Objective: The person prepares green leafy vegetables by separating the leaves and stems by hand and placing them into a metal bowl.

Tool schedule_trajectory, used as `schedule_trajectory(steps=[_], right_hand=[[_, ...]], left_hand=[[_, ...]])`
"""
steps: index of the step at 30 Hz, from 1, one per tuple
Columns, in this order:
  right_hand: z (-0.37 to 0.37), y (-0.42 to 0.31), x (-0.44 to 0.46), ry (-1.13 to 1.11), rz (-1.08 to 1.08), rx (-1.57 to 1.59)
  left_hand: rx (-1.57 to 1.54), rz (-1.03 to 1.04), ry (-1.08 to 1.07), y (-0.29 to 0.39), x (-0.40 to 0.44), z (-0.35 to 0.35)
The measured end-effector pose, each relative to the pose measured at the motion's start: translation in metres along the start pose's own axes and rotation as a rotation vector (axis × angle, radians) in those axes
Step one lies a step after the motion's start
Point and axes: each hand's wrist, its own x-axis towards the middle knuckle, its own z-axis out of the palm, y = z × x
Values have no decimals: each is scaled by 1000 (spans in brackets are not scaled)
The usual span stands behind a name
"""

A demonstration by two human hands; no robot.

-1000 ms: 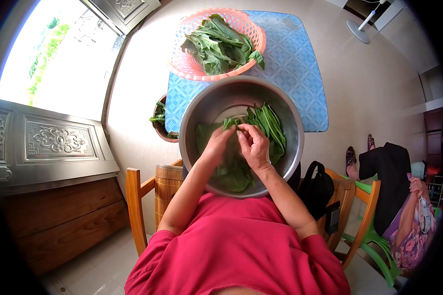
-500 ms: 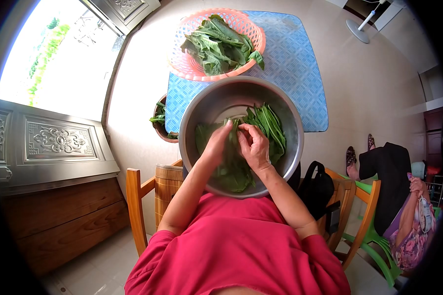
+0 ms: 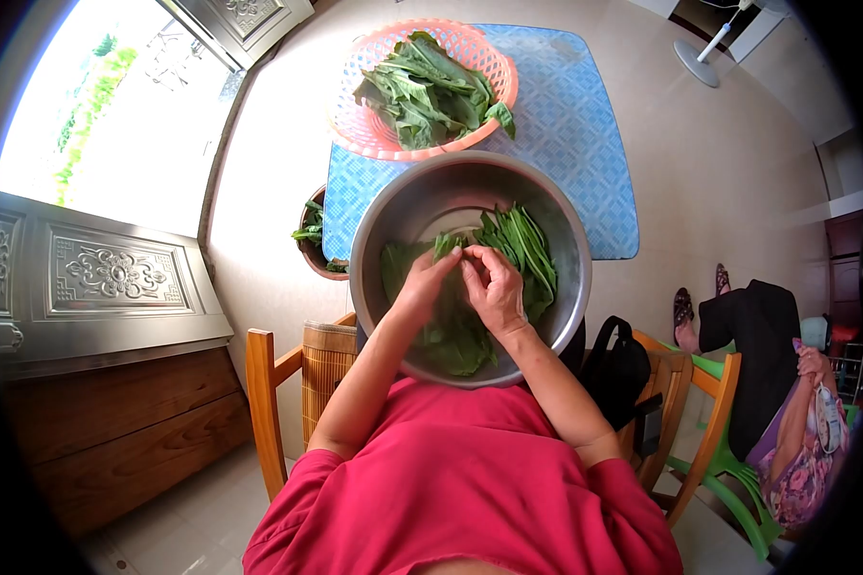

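Note:
Both hands are inside a large metal bowl, close together over green leaves. My left hand is closed in a pinch on a green leaf, whose end shows above the fingertips. Beside it, my right hand has its thumb and fingers closed near the same leaf; what lies between them is too small to make out. A bundle of long green stems rests against the bowl's right side.
A pink basket of leaves stands on the blue table, beyond the bowl. Left of the table is a brown container with greens. Wooden chair parts flank me. Another person sits at the right.
Half a second ago my left fingers were pointing further up, raised over the leaf; now they are bent back in towards my right fingertips. My right hand has barely moved.

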Motion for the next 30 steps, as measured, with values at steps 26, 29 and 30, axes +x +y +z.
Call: schedule_trajectory(steps=[26,29,30], right_hand=[[4,11,-7,-148,118,-120],[6,7,-11,-230,109,-267],[6,5,-11,-228,95,-273]], left_hand=[[-441,265,19,35,-17,-10],[-465,256,-16,28,-13,-18],[-460,254,-13,27,-13,-19]])
